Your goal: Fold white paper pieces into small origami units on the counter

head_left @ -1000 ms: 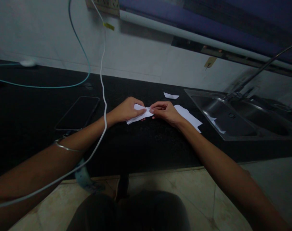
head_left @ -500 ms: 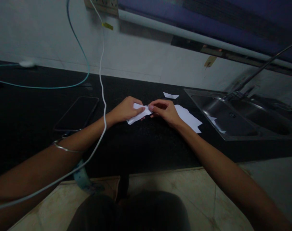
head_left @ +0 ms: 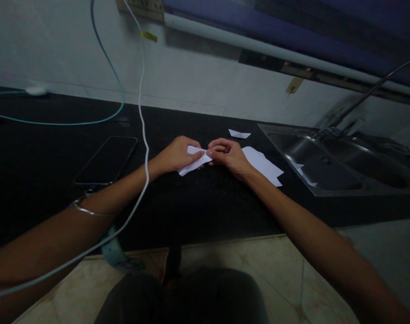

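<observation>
Between my hands is a folded piece of white paper (head_left: 191, 167), held just above the dark counter (head_left: 205, 211). My left hand (head_left: 182, 153) is closed on its left part, thumb on top and fingers behind. At the paper's right end, my right hand (head_left: 228, 155) pinches with thumb and fingertips, close to the left thumb. Sheets of white paper (head_left: 262, 165) lie flat beside and partly behind my right hand. Farther back rests a small folded paper boat shape (head_left: 239, 134).
A phone (head_left: 107, 160) lies left of my left hand. A white cable (head_left: 144, 135) hangs across my left forearm. A teal cable (head_left: 73, 123) loops on the counter at the back left. To the right is a steel sink (head_left: 326, 173) with a faucet (head_left: 350, 108).
My right thumb and fingers have shifted slightly on the paper's right end. My left hand keeps its hold, and the paper has hardly moved.
</observation>
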`<state>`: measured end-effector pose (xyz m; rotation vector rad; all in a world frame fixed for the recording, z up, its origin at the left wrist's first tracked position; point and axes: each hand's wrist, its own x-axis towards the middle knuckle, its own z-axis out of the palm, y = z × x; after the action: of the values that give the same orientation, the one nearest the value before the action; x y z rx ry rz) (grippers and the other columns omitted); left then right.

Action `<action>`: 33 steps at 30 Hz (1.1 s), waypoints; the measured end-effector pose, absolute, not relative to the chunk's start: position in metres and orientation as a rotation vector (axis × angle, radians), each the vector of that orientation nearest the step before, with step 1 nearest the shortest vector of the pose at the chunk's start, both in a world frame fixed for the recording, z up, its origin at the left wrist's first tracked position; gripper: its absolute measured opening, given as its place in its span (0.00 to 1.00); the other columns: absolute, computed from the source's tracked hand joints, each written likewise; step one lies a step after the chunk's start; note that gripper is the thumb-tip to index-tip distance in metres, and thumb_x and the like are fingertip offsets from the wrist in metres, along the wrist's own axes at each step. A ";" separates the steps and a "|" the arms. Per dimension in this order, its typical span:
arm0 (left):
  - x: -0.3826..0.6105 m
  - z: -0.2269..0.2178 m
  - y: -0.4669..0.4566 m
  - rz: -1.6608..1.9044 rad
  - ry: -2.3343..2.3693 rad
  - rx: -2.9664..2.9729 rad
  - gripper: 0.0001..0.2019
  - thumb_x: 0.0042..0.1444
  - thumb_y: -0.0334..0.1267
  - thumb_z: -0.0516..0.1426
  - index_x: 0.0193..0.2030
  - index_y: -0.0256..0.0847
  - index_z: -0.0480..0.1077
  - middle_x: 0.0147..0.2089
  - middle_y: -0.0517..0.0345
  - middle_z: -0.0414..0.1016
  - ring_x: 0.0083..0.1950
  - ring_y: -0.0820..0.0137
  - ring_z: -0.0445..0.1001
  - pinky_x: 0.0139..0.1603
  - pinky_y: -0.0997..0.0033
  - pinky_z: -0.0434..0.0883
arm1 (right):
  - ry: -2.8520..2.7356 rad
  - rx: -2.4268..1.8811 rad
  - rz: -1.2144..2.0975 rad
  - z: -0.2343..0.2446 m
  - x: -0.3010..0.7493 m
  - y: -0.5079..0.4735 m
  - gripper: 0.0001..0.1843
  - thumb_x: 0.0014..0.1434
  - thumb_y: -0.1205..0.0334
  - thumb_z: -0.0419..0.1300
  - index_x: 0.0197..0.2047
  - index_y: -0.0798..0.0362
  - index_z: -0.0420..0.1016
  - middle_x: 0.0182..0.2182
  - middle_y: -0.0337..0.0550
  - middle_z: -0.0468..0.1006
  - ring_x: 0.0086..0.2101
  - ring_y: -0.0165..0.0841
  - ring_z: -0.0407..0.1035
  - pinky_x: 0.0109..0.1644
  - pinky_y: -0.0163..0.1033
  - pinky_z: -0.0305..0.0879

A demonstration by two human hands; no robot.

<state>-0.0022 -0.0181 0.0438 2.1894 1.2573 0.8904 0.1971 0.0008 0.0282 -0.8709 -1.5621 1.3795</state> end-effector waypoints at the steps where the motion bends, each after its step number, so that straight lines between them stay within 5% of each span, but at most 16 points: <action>1: -0.002 0.043 -0.018 0.892 1.260 2.196 0.13 0.56 0.40 0.56 0.36 0.34 0.79 0.31 0.52 0.79 0.31 0.68 0.73 0.31 0.71 0.65 | -1.557 -0.867 1.383 0.028 0.197 0.001 0.19 0.43 0.57 0.73 0.37 0.52 0.74 0.30 0.38 0.76 0.30 0.30 0.71 0.34 0.40 0.74; 15: -0.006 0.044 -0.012 0.860 1.125 2.109 0.13 0.55 0.45 0.59 0.29 0.38 0.79 0.27 0.58 0.76 0.30 0.71 0.71 0.33 0.72 0.64 | -1.762 -0.803 1.219 0.026 0.201 0.006 0.12 0.46 0.62 0.71 0.33 0.53 0.74 0.27 0.37 0.76 0.30 0.29 0.69 0.37 0.37 0.66; 23: -0.011 0.051 -0.020 0.951 1.150 1.878 0.14 0.57 0.45 0.59 0.34 0.36 0.79 0.28 0.52 0.80 0.26 0.72 0.74 0.28 0.74 0.68 | -1.648 -0.641 1.542 0.031 0.206 0.003 0.18 0.48 0.59 0.70 0.43 0.49 0.78 0.40 0.42 0.78 0.40 0.33 0.73 0.47 0.43 0.70; 33: -0.005 0.051 -0.024 0.956 1.055 2.104 0.15 0.59 0.44 0.57 0.31 0.36 0.79 0.31 0.51 0.81 0.32 0.70 0.77 0.36 0.73 0.71 | -1.634 -0.765 1.386 0.027 0.201 0.003 0.16 0.47 0.53 0.72 0.37 0.50 0.78 0.33 0.40 0.79 0.33 0.31 0.72 0.42 0.42 0.71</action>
<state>-0.0050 -0.0244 0.0510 2.1036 1.0553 0.9563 0.2006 0.0029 0.0275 -0.7648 -1.6345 1.3864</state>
